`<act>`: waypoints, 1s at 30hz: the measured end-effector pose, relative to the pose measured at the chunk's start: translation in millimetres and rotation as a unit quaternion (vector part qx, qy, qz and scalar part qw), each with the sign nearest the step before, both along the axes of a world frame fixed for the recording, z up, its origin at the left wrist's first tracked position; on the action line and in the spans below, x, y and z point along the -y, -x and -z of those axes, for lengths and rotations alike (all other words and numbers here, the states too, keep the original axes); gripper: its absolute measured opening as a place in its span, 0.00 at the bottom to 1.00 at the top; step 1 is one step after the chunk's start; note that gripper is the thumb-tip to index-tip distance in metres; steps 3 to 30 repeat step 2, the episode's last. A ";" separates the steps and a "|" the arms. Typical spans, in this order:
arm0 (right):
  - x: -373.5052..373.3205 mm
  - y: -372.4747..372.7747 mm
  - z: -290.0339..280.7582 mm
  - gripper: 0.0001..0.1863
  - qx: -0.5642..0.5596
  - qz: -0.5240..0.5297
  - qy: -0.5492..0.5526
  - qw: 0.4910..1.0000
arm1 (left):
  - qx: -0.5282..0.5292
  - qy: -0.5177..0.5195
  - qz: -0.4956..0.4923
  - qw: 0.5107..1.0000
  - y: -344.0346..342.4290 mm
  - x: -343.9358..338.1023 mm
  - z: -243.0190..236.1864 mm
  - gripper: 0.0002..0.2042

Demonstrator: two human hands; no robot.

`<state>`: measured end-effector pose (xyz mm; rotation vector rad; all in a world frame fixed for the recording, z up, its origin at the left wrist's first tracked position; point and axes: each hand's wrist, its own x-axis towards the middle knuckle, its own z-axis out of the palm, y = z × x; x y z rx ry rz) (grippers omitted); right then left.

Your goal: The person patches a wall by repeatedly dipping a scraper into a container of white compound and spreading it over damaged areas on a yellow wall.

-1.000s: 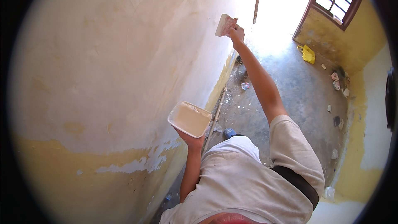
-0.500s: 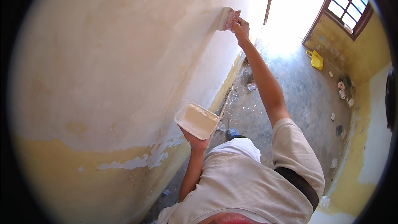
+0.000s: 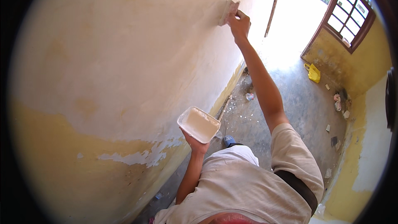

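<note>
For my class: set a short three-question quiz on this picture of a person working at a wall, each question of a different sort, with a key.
1. True or false: the right hand presses a flat scraper against the wall.
2. What does the left hand hold up?
A. a brush
B. a shallow white tray
C. a bucket
3. Fill in: the yellow container stands on the floor below the ______.

Key
1. True
2. B
3. window
</note>
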<state>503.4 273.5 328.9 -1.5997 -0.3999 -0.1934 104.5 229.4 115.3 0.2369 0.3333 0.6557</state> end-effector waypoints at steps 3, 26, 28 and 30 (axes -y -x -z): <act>-17.7 38.7 -20.7 0.16 0.068 0.038 0.038 0.996 | 0.001 0.003 -0.005 1.000 6.0 -0.4 5.5 0.31; -17.7 38.7 -20.7 0.16 0.068 0.038 0.038 0.996 | 0.001 0.003 -0.005 1.000 6.0 -0.4 5.5 0.31; -17.7 38.7 -20.7 0.16 0.068 0.038 0.038 0.996 | 0.001 0.003 -0.005 1.000 6.0 -0.4 5.5 0.31; -17.7 38.7 -20.7 0.16 0.068 0.038 0.038 0.996 | 0.001 0.003 -0.005 1.000 6.0 -0.4 5.5 0.31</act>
